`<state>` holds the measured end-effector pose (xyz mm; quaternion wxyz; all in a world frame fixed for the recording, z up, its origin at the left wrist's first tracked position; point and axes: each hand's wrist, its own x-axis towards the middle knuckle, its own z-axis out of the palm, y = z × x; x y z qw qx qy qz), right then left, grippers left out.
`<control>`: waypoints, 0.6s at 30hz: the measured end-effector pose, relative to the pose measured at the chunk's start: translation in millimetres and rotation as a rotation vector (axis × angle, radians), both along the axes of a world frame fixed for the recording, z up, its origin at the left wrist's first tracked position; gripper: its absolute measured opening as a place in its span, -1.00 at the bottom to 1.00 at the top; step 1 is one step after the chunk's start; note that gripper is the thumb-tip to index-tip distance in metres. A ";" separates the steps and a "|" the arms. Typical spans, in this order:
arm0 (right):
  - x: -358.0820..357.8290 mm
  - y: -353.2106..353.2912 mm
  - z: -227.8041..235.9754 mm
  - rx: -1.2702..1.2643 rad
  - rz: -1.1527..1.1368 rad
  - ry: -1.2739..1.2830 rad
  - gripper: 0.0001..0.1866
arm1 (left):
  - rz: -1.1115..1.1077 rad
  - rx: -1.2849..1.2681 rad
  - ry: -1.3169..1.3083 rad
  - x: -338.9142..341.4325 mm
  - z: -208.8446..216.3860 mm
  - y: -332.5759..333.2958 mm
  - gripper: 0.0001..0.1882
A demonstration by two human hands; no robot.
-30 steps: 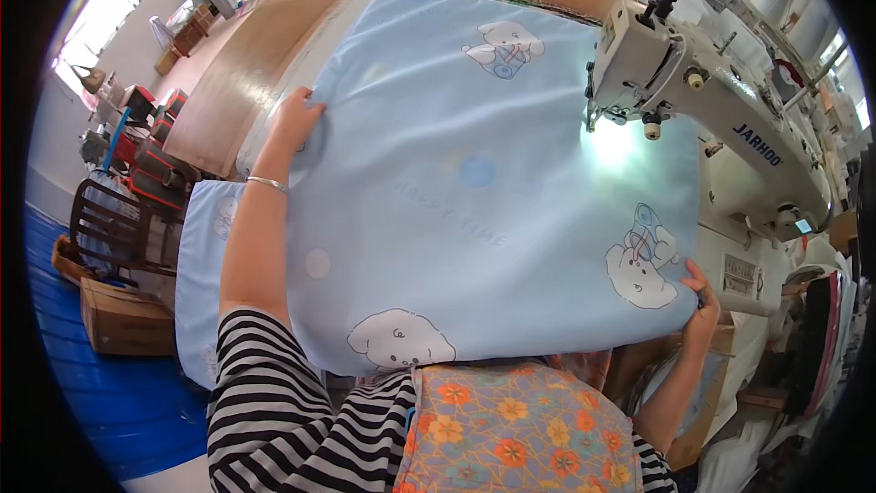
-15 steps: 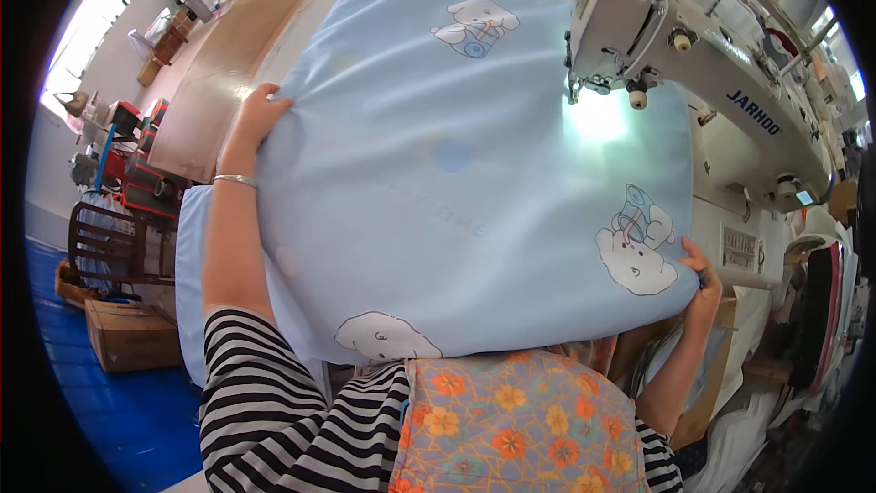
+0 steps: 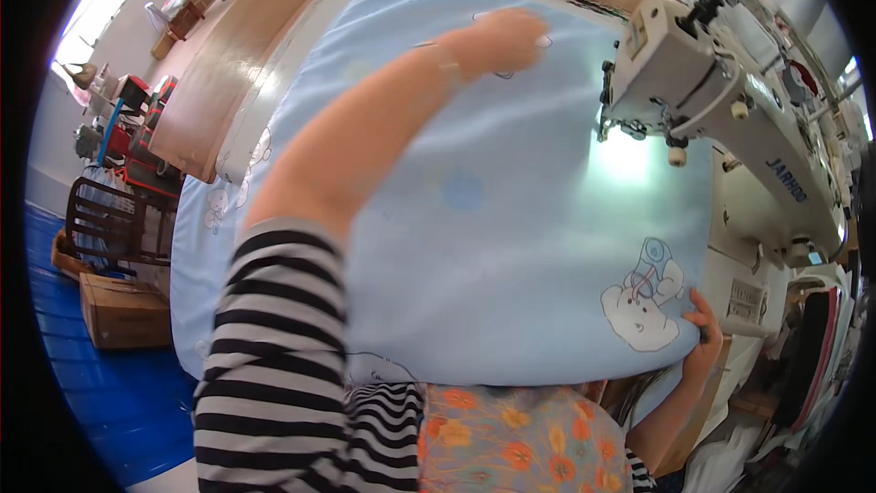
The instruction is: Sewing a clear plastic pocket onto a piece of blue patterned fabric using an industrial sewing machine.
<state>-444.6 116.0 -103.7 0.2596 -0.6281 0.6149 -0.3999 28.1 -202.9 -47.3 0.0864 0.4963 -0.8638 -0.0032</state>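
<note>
A large piece of light blue fabric (image 3: 529, 283) with white cartoon dogs printed on it lies across the sewing table and hangs toward me. Stretched far over it, my left hand (image 3: 506, 41) is above the fabric's far part; motion smears its fingers, and what they touch is hidden. My right hand (image 3: 703, 333) grips the fabric's edge at the near right, its fingers bent over the rim and something small and dark at one finger. Right of centre, the sewing machine head (image 3: 666, 73) stands over the fabric, its lamp lighting a bright patch.
Beyond the fabric runs a brown tabletop (image 3: 196, 119). A dark wooden chair (image 3: 105, 224) and a cardboard box (image 3: 123, 310) stand on the blue floor (image 3: 128, 411) at left. Piled cloth (image 3: 812, 356) fills the right side.
My left hand has left the fabric's left edge and swung far forward and right. The view has shifted slightly. My right hand stays at the right edge.
</note>
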 end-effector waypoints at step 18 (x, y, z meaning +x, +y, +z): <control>-10.6 7.3 -19.2 -0.084 -0.021 -0.105 -0.91 | 0.315 -0.034 0.025 -47.3 -28.2 -56.4 -0.32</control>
